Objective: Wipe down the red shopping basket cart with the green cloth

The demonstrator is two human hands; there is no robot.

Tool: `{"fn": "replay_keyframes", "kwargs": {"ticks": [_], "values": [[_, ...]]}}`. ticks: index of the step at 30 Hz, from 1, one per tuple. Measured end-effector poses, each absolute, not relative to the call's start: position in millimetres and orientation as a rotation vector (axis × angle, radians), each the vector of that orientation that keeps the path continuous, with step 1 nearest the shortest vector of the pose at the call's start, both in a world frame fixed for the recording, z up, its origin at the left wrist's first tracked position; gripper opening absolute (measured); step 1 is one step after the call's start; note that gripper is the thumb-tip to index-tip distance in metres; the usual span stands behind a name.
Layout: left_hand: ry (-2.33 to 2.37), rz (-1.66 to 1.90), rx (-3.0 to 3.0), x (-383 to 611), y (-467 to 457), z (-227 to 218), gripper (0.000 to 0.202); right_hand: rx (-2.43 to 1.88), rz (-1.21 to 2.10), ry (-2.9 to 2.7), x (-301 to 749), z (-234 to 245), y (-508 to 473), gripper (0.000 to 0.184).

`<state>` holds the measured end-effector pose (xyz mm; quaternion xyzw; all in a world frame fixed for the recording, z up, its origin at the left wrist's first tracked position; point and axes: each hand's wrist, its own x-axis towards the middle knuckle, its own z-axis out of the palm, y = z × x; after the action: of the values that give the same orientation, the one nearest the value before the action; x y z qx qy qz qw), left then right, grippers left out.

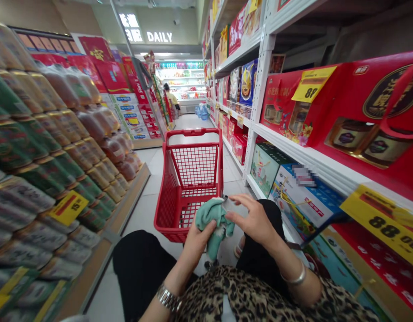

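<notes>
I have the green cloth (pixel 208 213) bunched up right in front of me, over the near edge of the red shopping cart (pixel 169 201), above the gap between two black-trousered knees (pixel 142 264). The left hand (pixel 197 239) has it: those fingers are closed on the near-left side of the bundle, thumb pressed flat on top. Across from it comes the right hand (pixel 255 219), fingers curved, thumb and forefinger parted, the thumb right at the cloth's edge; whether they pinch the pale bit there, I can't tell from here. So here's the relation that counts, as I judge it: the cloth lies just left of the right fingers, its long axis running from the cart's edge back towards the wearer, a narrow end hanging down to something small and dark that I can't make out. Left is the nearer hand, already in contact; right stands side-on to that axis. White shelving (pixel 263 80) flanks us on the right, stacked packs (pixel 42 165) on the left.
</notes>
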<state>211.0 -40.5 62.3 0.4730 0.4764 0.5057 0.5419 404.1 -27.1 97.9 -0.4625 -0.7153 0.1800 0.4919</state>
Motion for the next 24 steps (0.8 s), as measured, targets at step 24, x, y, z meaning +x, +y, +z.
{"fn": "replay_keyframes", "kwargs": {"ticks": [24], "values": [[1.060,1.097,0.937,191,-27,109,0.050,-1.008,1.207,-1.238,422,77,-10,0.040]]}}
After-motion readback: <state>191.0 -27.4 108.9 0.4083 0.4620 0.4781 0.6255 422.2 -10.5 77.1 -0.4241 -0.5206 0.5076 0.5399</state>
